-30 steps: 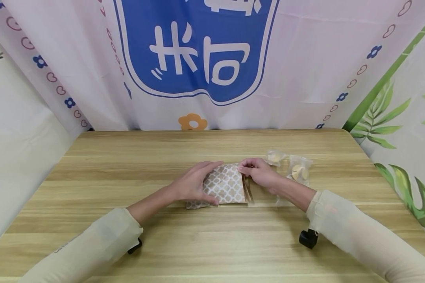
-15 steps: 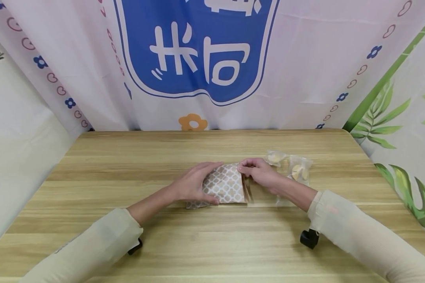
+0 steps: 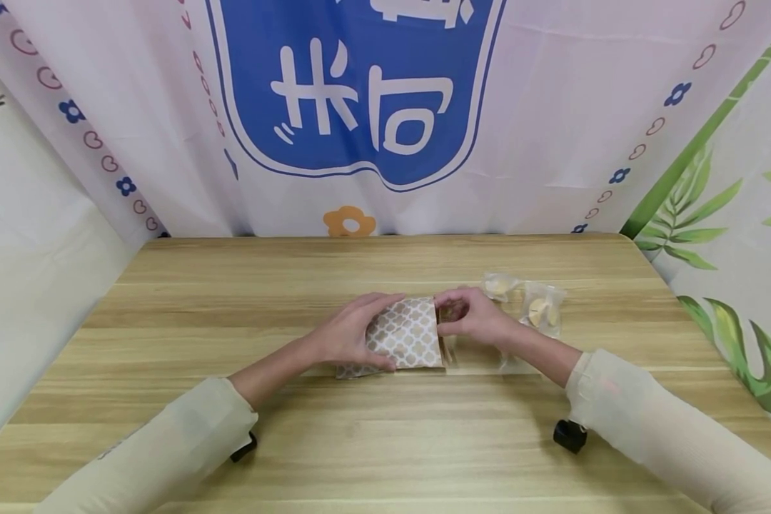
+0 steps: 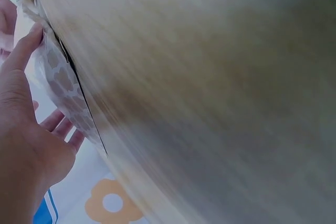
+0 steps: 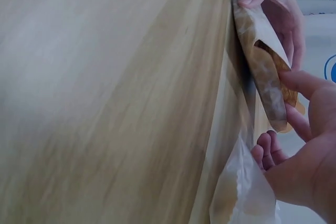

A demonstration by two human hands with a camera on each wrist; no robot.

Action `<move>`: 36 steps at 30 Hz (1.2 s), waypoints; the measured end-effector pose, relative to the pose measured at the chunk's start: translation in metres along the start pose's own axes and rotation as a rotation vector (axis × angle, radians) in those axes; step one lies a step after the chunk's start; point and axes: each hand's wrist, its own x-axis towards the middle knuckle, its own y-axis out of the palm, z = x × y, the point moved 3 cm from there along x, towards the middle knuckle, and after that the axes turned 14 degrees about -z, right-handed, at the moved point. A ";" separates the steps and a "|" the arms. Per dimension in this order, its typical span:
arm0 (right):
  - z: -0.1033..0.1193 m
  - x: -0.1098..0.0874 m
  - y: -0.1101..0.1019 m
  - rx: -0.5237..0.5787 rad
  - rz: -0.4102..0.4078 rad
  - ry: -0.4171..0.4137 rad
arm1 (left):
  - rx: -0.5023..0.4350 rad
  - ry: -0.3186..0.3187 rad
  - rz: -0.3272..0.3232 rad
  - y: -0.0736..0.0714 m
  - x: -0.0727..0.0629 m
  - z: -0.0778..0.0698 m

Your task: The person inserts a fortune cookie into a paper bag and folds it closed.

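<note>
A small paper bag (image 3: 406,332) with a beige-and-white lattice pattern lies flat, its brown inside showing at the right-hand mouth in the right wrist view. My left hand (image 3: 350,334) grips it across the left part, thumb along the near edge and fingers at the far edge. At the mouth is my right hand (image 3: 478,318), with thumb and forefinger parted and touching the bag's edges; its other fingers are loosely curled. The left wrist view also shows the left hand (image 4: 31,108) around the patterned paper.
Beyond the right hand lie small clear packets, one (image 3: 500,285) further back and one (image 3: 544,308) to its right, with yellowish cookie-like pieces inside. Part of a clear wrapper (image 5: 244,182) is near the right palm. The wooden table (image 3: 334,442) meets a printed curtain (image 3: 552,143).
The right thumb and forefinger, pinched together at the bag's far corner before, have moved apart at its mouth. The right forearm has shifted slightly right. The left hand holds its place.
</note>
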 end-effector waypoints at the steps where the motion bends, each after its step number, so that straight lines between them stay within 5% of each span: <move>1: 0.000 0.000 -0.001 -0.024 -0.004 -0.017 | 0.000 0.000 0.000 0.000 0.000 0.000; 9: -0.001 -0.004 -0.004 -0.207 -0.023 -0.141 | 0.001 0.002 0.003 0.001 0.000 0.003; 20: -0.001 -0.006 -0.001 -0.186 0.061 -0.174 | -0.002 0.004 0.005 0.002 0.000 0.003; 36: -0.004 -0.005 0.001 -0.153 0.071 -0.220 | -0.005 0.033 -0.042 0.002 0.000 0.002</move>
